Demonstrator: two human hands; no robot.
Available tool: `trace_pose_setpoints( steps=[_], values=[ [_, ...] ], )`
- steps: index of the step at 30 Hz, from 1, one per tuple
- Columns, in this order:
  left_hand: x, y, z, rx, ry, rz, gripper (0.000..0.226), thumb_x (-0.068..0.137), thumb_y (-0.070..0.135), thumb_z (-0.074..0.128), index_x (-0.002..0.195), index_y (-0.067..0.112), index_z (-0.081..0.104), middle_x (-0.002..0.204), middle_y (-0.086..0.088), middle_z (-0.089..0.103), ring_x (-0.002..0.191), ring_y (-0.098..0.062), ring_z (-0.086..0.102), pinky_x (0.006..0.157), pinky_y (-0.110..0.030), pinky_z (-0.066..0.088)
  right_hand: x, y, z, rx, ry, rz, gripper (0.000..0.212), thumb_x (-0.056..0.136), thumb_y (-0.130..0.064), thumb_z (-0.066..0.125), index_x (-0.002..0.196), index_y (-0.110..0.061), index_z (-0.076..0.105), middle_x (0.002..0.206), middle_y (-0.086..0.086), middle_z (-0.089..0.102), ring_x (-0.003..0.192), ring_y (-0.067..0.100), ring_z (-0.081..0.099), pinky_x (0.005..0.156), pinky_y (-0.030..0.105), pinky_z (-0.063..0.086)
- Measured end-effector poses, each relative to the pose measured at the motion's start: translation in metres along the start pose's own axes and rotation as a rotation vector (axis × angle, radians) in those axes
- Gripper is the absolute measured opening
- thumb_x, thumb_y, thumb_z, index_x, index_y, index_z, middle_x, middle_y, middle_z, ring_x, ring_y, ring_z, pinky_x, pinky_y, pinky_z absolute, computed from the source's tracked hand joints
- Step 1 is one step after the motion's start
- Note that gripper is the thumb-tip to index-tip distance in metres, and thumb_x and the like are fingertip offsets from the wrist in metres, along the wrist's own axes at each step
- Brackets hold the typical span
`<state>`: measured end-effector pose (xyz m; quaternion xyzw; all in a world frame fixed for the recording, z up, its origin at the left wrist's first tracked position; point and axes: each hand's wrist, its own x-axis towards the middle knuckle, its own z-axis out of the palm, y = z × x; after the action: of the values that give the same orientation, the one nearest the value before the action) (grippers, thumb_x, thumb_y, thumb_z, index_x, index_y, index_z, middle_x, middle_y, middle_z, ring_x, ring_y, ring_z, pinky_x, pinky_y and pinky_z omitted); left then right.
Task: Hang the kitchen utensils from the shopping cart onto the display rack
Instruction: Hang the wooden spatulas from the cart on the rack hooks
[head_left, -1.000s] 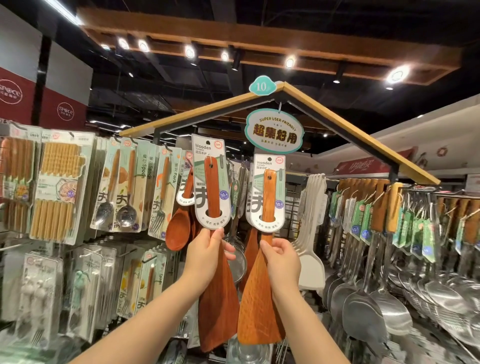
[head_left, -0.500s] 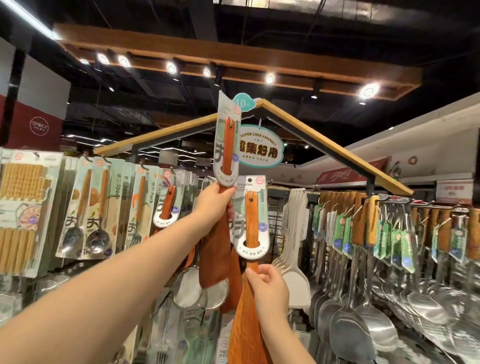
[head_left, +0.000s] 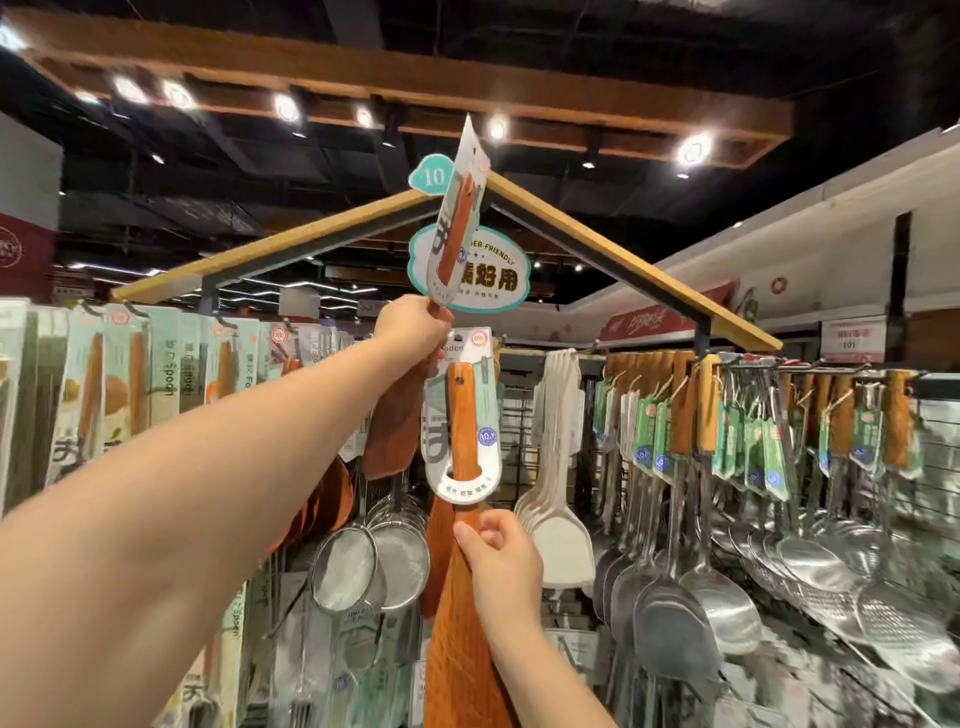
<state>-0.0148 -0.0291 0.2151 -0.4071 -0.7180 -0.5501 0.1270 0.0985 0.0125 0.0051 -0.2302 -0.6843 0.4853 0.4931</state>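
Note:
My left hand (head_left: 413, 327) grips a dark wooden spatula (head_left: 390, 431) by its handle and holds it high, its white card sleeve (head_left: 457, 228) reaching up past the peak of the display rack's roof (head_left: 623, 265). My right hand (head_left: 501, 558) grips a lighter wooden spatula (head_left: 462, 623) just below its card sleeve (head_left: 462, 431), lower and straight ahead of me. Whether this second spatula's card hangs on a hook is hidden. The shopping cart is out of view.
Packaged spoons and forks (head_left: 130, 384) hang on the left. Mesh strainers (head_left: 371, 561), white rice paddles (head_left: 558, 467) and steel ladles and turners (head_left: 727, 571) hang centre and right. A teal sign (head_left: 493, 280) hangs under the roof peak.
My left hand has lifted the dark spatula higher, up to the roof peak, and tilted it to the right. My right hand stays on the lighter spatula. The view has tilted upward.

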Motion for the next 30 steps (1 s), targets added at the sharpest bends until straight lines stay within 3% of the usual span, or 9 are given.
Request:
trace_pose_setpoints(
  steps=[4, 7, 10, 13, 16, 21, 26, 30],
  values=[
    [0.003, 0.007, 0.001, -0.071, -0.107, -0.122, 0.005, 0.086, 0.003, 0.061, 0.091, 0.004, 0.062, 0.072, -0.011, 0.061, 0.057, -0.02, 0.059, 0.064, -0.036, 0.059, -0.002, 0.0, 0.0, 0.015, -0.01, 0.004, 0.014, 0.085, -0.024, 0.067, 0.08, -0.024, 0.054, 0.071, -0.008, 0.05, 0.067, 0.007, 0.047, 0.062, 0.02, 0.038],
    [0.004, 0.01, 0.0, -0.078, -0.127, -0.162, 0.004, 0.086, 0.004, 0.064, 0.084, 0.004, 0.06, 0.068, -0.011, 0.059, 0.053, -0.017, 0.054, 0.06, -0.031, 0.055, -0.002, -0.001, 0.0, 0.01, -0.019, -0.017, 0.014, 0.086, -0.023, 0.066, 0.08, -0.022, 0.054, 0.068, -0.009, 0.048, 0.064, 0.006, 0.045, 0.059, 0.018, 0.036],
    [0.007, 0.006, -0.002, -0.023, -0.107, -0.132, 0.006, 0.083, 0.009, 0.067, 0.088, 0.005, 0.065, 0.068, -0.008, 0.062, 0.053, -0.015, 0.056, 0.063, -0.031, 0.057, -0.001, -0.003, 0.001, 0.008, -0.024, -0.035, 0.017, 0.086, -0.021, 0.066, 0.076, -0.021, 0.052, 0.064, -0.009, 0.045, 0.06, 0.006, 0.041, 0.054, 0.014, 0.033],
    [0.012, 0.004, -0.004, 0.07, -0.111, -0.079, 0.008, 0.083, 0.013, 0.067, 0.091, 0.009, 0.065, 0.071, -0.003, 0.064, 0.055, -0.011, 0.058, 0.057, -0.023, 0.055, 0.0, -0.003, 0.003, -0.002, -0.025, -0.05, 0.019, 0.085, -0.019, 0.066, 0.074, -0.02, 0.052, 0.062, -0.008, 0.043, 0.059, 0.007, 0.039, 0.051, 0.014, 0.032],
    [0.018, 0.005, -0.001, 0.194, -0.13, -0.028, 0.014, 0.081, 0.022, 0.07, 0.092, 0.013, 0.068, 0.082, -0.001, 0.069, 0.066, -0.011, 0.062, 0.068, -0.024, 0.055, 0.0, -0.002, 0.002, 0.004, -0.033, -0.055, 0.016, 0.085, -0.019, 0.066, 0.077, -0.016, 0.053, 0.065, -0.005, 0.044, 0.062, 0.008, 0.04, 0.052, 0.015, 0.032],
    [0.018, 0.01, 0.006, 0.325, -0.102, -0.028, 0.014, 0.082, 0.03, 0.068, 0.09, 0.019, 0.067, 0.078, 0.003, 0.063, 0.064, -0.007, 0.055, 0.058, -0.02, 0.044, 0.004, 0.002, -0.002, -0.006, -0.019, -0.057, 0.014, 0.084, -0.022, 0.067, 0.078, -0.017, 0.056, 0.066, -0.007, 0.046, 0.064, 0.007, 0.044, 0.061, 0.021, 0.036],
    [0.02, 0.012, 0.01, 0.324, -0.158, -0.037, 0.017, 0.084, 0.025, 0.067, 0.094, 0.011, 0.065, 0.089, -0.006, 0.072, 0.073, -0.016, 0.065, 0.081, -0.033, 0.057, 0.002, 0.006, -0.004, 0.017, -0.007, -0.049, 0.013, 0.085, -0.021, 0.067, 0.078, -0.02, 0.055, 0.068, -0.007, 0.047, 0.064, 0.008, 0.044, 0.059, 0.019, 0.036],
    [0.019, 0.009, 0.01, 0.385, -0.169, -0.004, 0.021, 0.083, 0.026, 0.068, 0.095, 0.01, 0.065, 0.081, -0.006, 0.07, 0.072, -0.017, 0.068, 0.075, -0.03, 0.059, -0.001, 0.01, -0.004, 0.04, -0.02, -0.033, 0.011, 0.085, -0.02, 0.066, 0.079, -0.019, 0.057, 0.07, -0.006, 0.05, 0.067, 0.008, 0.046, 0.062, 0.019, 0.038]
  ],
)
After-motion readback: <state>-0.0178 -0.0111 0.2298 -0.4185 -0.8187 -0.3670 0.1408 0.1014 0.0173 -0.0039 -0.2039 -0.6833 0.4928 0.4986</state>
